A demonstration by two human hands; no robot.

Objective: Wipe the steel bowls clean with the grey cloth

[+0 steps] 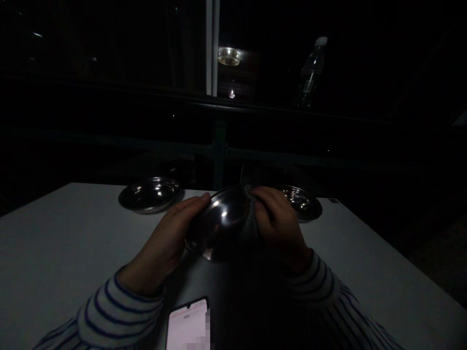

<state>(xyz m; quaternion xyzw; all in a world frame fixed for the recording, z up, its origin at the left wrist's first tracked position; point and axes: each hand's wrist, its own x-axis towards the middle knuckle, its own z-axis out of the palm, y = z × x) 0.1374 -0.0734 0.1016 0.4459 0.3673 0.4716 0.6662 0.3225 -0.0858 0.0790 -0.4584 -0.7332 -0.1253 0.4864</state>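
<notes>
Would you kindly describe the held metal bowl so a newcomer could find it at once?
Find the white tabletop and look over its centre. There, a shiny silver metal bowl tilts between the left hand and the right hand, which holds a dark grey cloth at its edge. Only this bowl is held; the left silver bowl and right silver bowl behind it rest on the tabletop.

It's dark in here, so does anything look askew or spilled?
No spill shows, though much is dark. The bottle beyond the table leans, perhaps just lens distortion. Blocky squares cover part of the phone.
</notes>
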